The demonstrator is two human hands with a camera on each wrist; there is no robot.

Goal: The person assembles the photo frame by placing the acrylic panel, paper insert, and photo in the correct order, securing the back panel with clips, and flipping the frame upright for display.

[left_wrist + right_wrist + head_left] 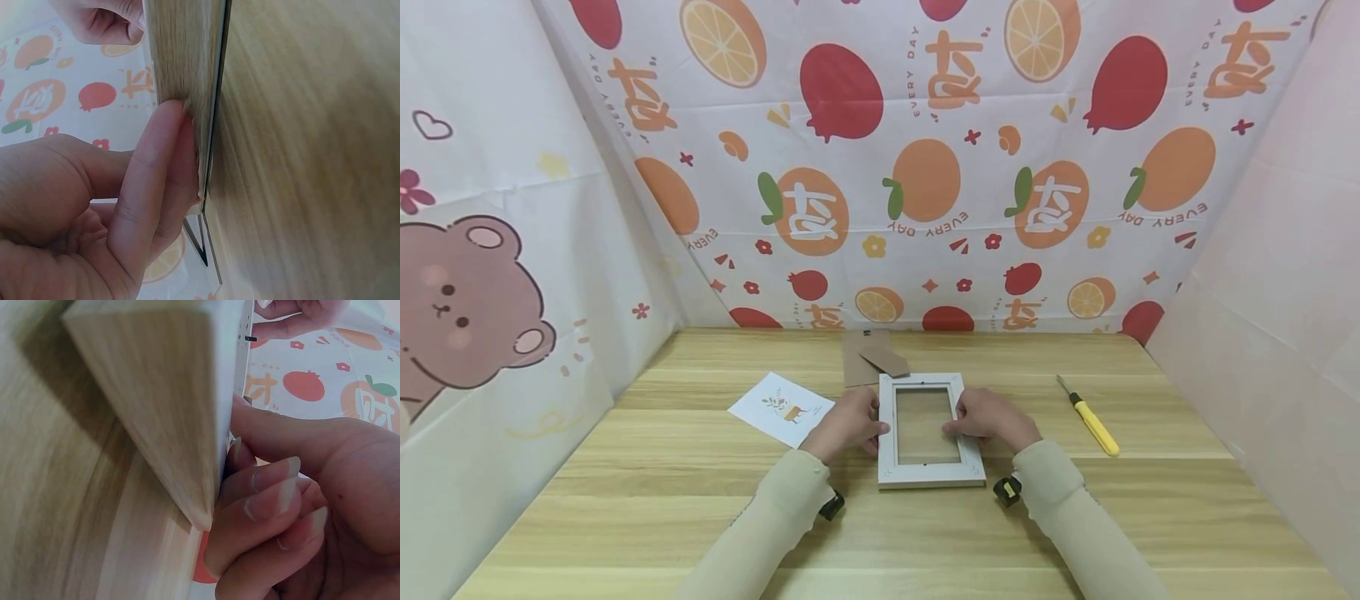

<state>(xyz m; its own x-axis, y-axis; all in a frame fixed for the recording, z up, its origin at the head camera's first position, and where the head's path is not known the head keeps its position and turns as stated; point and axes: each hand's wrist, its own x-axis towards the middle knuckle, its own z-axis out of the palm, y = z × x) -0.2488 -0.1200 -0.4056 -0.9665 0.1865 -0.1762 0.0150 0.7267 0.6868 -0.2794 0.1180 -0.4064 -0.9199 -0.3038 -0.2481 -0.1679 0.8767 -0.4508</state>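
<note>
A white picture frame (931, 476) with wooden sides lies at the middle of the table; wood grain shows through its window. My left hand (848, 422) grips its left side, thumb on the white face. In the left wrist view, fingers (142, 181) press against its wooden edge. On the opposite side my right hand (994, 418) pinches the frame, thumb over the border. The right wrist view shows the frame's wooden side (162, 381) standing off the tabletop at a slant, the other fingers (262, 506) curled beside it.
A white card (778, 410) with a small printed picture lies left of the frame. Behind the frame is a brown board (857, 367) with a brown flap (886, 362). A screwdriver (1093, 423) with a yellow handle lies at the right. Printed cloth (925, 183) walls the table's back.
</note>
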